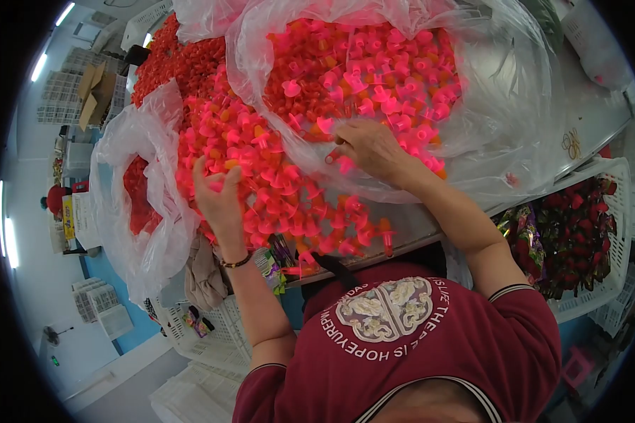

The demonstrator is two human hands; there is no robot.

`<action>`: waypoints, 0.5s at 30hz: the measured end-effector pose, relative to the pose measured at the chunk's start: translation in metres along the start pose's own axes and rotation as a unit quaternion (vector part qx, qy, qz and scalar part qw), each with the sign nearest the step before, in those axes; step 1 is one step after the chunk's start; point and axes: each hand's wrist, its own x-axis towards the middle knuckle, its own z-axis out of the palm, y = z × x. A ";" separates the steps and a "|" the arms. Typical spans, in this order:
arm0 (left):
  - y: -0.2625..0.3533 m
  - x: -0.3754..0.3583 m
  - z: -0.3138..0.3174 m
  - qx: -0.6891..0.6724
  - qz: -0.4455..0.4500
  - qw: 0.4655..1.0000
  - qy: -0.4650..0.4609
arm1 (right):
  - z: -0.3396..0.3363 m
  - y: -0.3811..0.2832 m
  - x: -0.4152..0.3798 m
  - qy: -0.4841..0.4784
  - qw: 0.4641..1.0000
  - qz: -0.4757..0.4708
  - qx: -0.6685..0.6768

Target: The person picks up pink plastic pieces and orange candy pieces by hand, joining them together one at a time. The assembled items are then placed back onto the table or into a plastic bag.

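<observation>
A big heap of small pink and orange plastic pieces [289,204] covers the table in front of me. More of them fill an open clear plastic bag [501,106] further back. My left hand [219,201], with a bracelet on the wrist, rests on the near heap with its fingers curled around a few pink pieces. My right hand [370,149] reaches into the bag's mouth and pinches a pink plastic piece [331,158] at its fingertips.
A second clear bag [130,233] with red pieces lies at the left. Red pieces [176,63] are piled at the back. A white crate [614,176] of dark red wrapped items stands at the right below the table edge. More white crates [222,331] sit under the table.
</observation>
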 end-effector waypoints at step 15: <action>0.015 -0.039 0.074 -0.489 -0.197 0.793 -0.306 | 0.024 0.001 0.000 0.001 0.995 -0.085 -0.050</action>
